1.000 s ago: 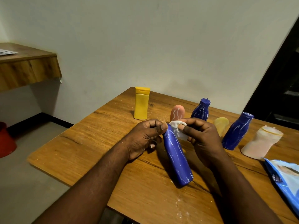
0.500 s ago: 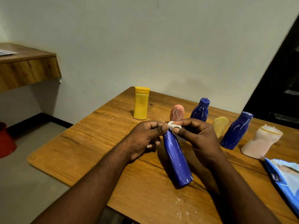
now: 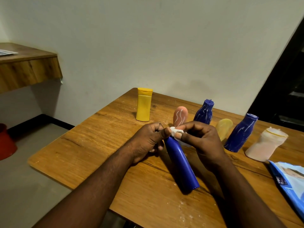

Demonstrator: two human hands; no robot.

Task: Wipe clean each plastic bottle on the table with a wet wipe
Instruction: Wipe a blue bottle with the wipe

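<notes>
Head view: my left hand curls around the neck of the blue bottle, which leans with its base on the table, toward the near edge. My right hand pinches the wet wipe against the bottle's top, and the wipe is bunched tighter than a second ago.

wall: plain pale, fills upper frame | floor: grey, lower left | wooden shelf: upper left, on the wall | dark doorway: right edge | tabletop: brown wood, centre
</notes>
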